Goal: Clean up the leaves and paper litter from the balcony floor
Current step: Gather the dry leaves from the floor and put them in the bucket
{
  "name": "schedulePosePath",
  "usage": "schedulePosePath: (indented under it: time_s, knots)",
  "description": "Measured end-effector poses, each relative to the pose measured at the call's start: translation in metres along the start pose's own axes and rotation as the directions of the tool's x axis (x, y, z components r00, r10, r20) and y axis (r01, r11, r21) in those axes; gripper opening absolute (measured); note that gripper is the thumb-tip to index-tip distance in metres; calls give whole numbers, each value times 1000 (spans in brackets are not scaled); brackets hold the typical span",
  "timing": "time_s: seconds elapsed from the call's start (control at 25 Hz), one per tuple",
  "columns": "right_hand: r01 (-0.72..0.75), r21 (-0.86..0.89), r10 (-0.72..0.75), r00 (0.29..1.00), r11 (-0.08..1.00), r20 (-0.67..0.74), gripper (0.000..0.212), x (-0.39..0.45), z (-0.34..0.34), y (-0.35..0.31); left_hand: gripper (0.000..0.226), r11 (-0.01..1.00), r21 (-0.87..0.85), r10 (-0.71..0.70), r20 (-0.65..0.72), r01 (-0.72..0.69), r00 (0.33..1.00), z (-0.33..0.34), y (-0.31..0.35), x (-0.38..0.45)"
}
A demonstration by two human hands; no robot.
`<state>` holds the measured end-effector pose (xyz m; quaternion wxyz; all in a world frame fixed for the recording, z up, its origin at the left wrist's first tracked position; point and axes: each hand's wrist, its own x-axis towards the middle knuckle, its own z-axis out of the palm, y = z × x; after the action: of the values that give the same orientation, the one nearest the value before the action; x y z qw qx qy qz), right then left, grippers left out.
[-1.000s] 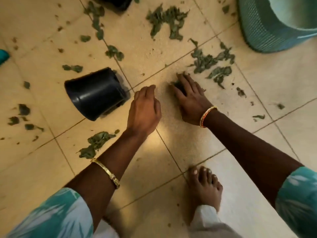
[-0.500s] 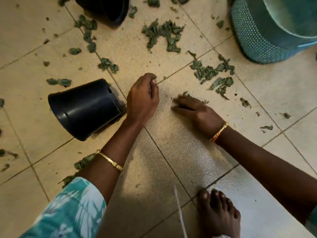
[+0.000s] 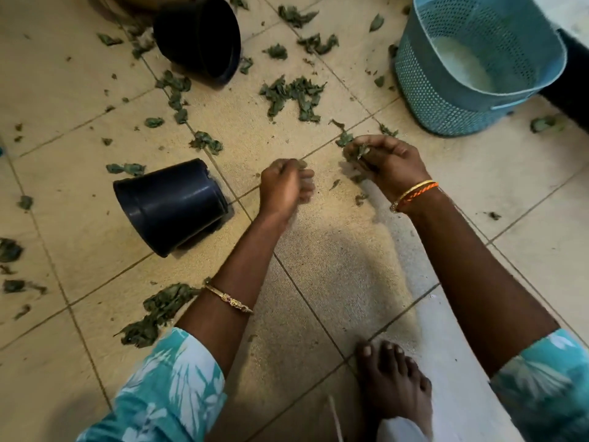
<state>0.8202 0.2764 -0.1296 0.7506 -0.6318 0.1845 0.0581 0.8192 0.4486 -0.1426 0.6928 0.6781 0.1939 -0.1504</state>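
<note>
Both hands have come up off the floor (image 3: 318, 314) since half a second ago, when the right lay flat on the tile. Now the right hand (image 3: 387, 162) is clamped on a small bunch of leaves (image 3: 358, 151), so one pick-up looks done and the blue basket (image 3: 446, 100) is probably next. The left hand (image 3: 283, 186) is curled, blurred; whether it holds anything I cannot tell. Many leaves remain scattered across the floor around two tipped black pots (image 3: 169, 202).
</note>
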Motion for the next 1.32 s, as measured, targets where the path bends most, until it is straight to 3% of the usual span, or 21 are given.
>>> schedulePosePath:
  time_s: [0.04, 0.08, 0.16, 0.24, 0.28, 0.32, 0.4, 0.48, 0.56, 0.64, 0.76, 0.88, 1.0, 1.12, 1.32]
  knots:
    - [-94, 141, 96, 995, 986, -10, 27, -2, 6, -2, 30, 989, -49, -134, 88, 139, 987, 7, 3, -5]
    - [-132, 165, 141, 989, 977, -40, 27, -6, 15, -1, 38, 956, -106, -251, 183, 272, 951, 15, 6, -10]
    - [-30, -94, 17, 991, 995, -129, 29, -17, 34, 11, 47, 847, -258, -389, 297, 465, 872, 32, 12, -22]
    - [173, -484, -204, 979, 858, -12, 37, -42, 51, 26, 41, 802, -346, -419, 254, 486, 872, 43, 15, -26]
    - [235, -612, -225, 970, 756, 94, 44, -52, 54, 35, 36, 830, -327, -416, 177, 452, 892, 46, 15, -27]
    - [258, -682, -202, 966, 685, 163, 54, -58, 55, 41, 33, 871, -281, -390, 109, 404, 915, 47, 11, -24]
    - [235, -757, -183, 971, 610, 154, 62, -59, 46, 48, 31, 902, -179, -380, 107, 394, 919, 48, 2, -15]
    - [221, -770, -308, 951, 599, 33, 58, -55, 26, 43, 32, 879, -87, -442, 216, 468, 871, 51, -5, -8]
    - [185, -720, -441, 879, 669, -185, 44, -49, -9, 36, 37, 849, -53, -493, 277, 526, 824, 53, -1, -5]
    - [15, -730, -408, 838, 683, -364, 32, -49, -54, 39, 40, 840, -67, -501, 285, 538, 818, 50, 6, -3]
    - [-221, -759, -389, 752, 613, -533, 45, -72, -105, 58, 39, 839, -108, -490, 274, 533, 828, 48, 8, 4]
    - [-286, -744, -386, 712, 604, -587, 64, -91, -121, 73, 42, 819, -111, -508, 315, 563, 801, 56, 0, 3]
    - [-273, -773, -348, 773, 573, -531, 74, -82, -113, 79, 44, 814, -104, -510, 347, 572, 787, 60, -3, 1]
    - [-120, -853, -378, 858, 508, -346, 67, -64, -71, 81, 46, 817, -128, -500, 329, 563, 801, 56, -3, 5]
    - [85, -879, -454, 877, 469, -158, 57, -35, -1, 81, 41, 818, -276, -454, 230, 505, 861, 38, -1, 10]
